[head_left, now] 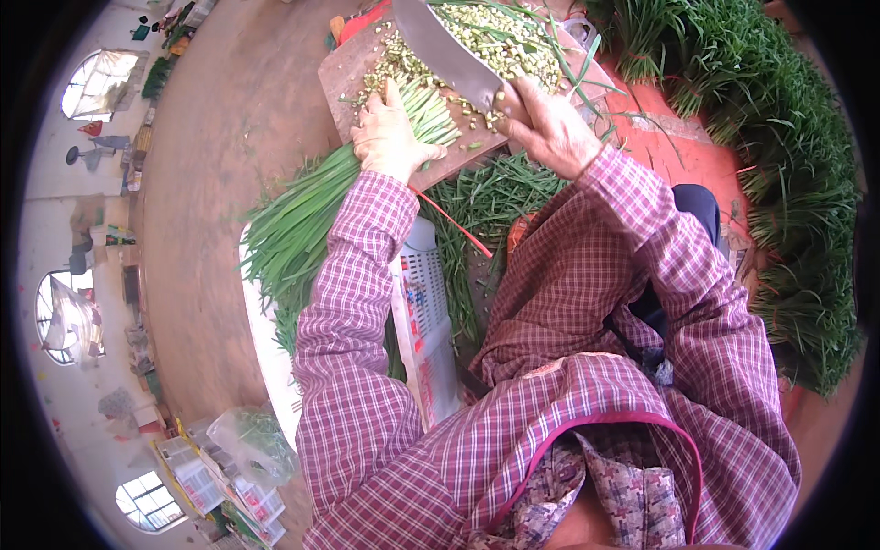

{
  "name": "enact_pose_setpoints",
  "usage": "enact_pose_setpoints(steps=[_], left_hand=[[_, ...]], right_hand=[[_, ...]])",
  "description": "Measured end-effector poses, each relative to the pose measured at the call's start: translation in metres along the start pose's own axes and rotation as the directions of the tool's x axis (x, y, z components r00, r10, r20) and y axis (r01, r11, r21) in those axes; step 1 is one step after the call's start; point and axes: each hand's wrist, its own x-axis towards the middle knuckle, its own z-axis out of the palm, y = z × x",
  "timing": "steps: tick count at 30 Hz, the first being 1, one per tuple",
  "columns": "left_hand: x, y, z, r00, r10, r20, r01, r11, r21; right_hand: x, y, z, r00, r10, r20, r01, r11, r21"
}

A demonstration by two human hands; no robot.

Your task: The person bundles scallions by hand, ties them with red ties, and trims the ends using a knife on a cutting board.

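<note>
My right hand [555,128] is wrapped round the handle of a large knife [445,57], its broad grey blade slanting up and left over the chopping board [344,87]. With thumb apart, my left hand [390,137], which looks pale and gloved, grips and presses down a bundle of long green chives [307,206]. The pale stem ends of the bundle lie on the board, and the leaves hang off its left edge. Many short cut stem pieces [518,60] are heaped behind and beside the blade. The blade is apart from my left hand.
Under the board's near edge lie loose cut green leaves [495,192]. A white plastic crate [426,284] stands beside my left forearm, and a red strip [458,225] hangs near it. Bunches of greens [770,156] line the right side. A clear plastic bag [252,445] sits lower left.
</note>
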Motion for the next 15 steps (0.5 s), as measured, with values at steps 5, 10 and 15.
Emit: enact_pose_setpoints(steps=[5,10,15], left_hand=[[0.017,-0.010,0.010,0.998,-0.015,0.058,0.010,0.997,0.077],[0.022,-0.017,0.020,1.000,0.028,-0.006,-0.027,0.997,0.072],[0.022,-0.017,0.021,1.000,0.019,-0.015,-0.018,0.996,0.084]], right_hand=[[-0.034,-0.008,0.014,0.994,-0.044,-0.096,0.030,0.989,-0.144],[-0.049,-0.025,0.014,0.993,-0.058,-0.105,0.034,0.977,-0.212],[-0.052,-0.032,0.016,0.999,-0.009,-0.034,0.000,0.969,-0.247]])
